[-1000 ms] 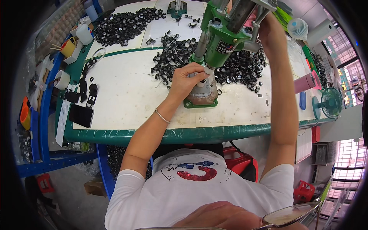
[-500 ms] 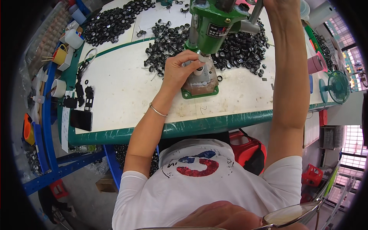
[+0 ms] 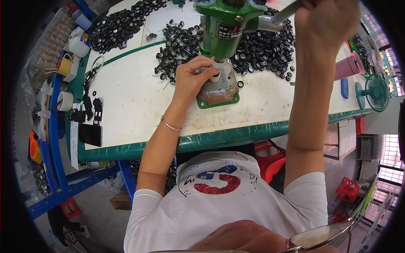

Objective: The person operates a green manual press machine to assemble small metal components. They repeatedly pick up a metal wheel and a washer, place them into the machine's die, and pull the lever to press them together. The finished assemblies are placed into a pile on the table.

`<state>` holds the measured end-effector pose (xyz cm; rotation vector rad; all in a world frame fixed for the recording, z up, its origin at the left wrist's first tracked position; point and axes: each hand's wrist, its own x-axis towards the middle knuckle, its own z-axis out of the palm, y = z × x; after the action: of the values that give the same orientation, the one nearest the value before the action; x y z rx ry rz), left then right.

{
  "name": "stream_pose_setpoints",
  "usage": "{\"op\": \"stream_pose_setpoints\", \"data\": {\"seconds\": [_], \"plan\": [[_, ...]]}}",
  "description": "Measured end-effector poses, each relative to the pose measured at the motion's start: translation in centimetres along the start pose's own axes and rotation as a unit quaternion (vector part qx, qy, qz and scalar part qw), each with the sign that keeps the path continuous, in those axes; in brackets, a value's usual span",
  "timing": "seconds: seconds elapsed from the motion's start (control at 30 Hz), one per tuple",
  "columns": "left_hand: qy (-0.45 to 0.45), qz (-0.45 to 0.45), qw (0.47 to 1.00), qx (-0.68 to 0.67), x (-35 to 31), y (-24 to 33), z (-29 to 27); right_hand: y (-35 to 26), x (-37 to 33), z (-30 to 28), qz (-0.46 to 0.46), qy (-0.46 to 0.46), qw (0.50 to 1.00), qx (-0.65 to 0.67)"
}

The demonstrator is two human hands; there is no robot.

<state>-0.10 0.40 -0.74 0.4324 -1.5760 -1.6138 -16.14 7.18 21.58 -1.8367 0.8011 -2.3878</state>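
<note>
A green hand press (image 3: 225, 36) stands on the worktable, its white-tipped ram (image 3: 218, 64) above a small white post on the base plate (image 3: 219, 96). The fingers of my left hand (image 3: 192, 78) are pinched together right at the ram's tip, over the post. Whatever sits between those fingertips is mostly hidden. My right hand (image 3: 327, 21) is raised at the upper right, closed round the end of the press's metal lever (image 3: 287, 12). Small black wheels (image 3: 265, 52) lie heaped behind and beside the press, several at the left with thin metal axles. A black ring (image 3: 240, 84) rests by the base.
Another heap of black wheels (image 3: 116, 29) covers the far left of the table. Along the left edge lie a phone (image 3: 90, 135), black strap-like parts (image 3: 97, 110) and a tape roll (image 3: 65, 101). At the right are a pink cup (image 3: 348, 68) and a small green fan (image 3: 375, 92).
My right hand has come nearer and a little to the right, swinging the lever with it. My left hand stays pinched at the ram. The whole view has shifted slightly.
</note>
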Motion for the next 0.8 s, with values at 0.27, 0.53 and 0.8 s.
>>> {"op": "stream_pose_setpoints", "data": {"seconds": [0.27,0.53,0.8], "plan": [[0.019,-0.038,0.998,-0.044,0.1,-0.1,0.3,-1.0,-2.5,0.7,-0.053,0.084,0.995,0.026],[0.006,-0.020,1.000,0.011,0.1,0.2,0.4,1.5,0.3,-0.3,0.109,0.079,0.987,0.090],[0.140,-0.035,0.962,-0.231,0.9,0.8,-3.6,8.1,3.9,-2.6,0.323,0.050,0.943,0.061]]}}
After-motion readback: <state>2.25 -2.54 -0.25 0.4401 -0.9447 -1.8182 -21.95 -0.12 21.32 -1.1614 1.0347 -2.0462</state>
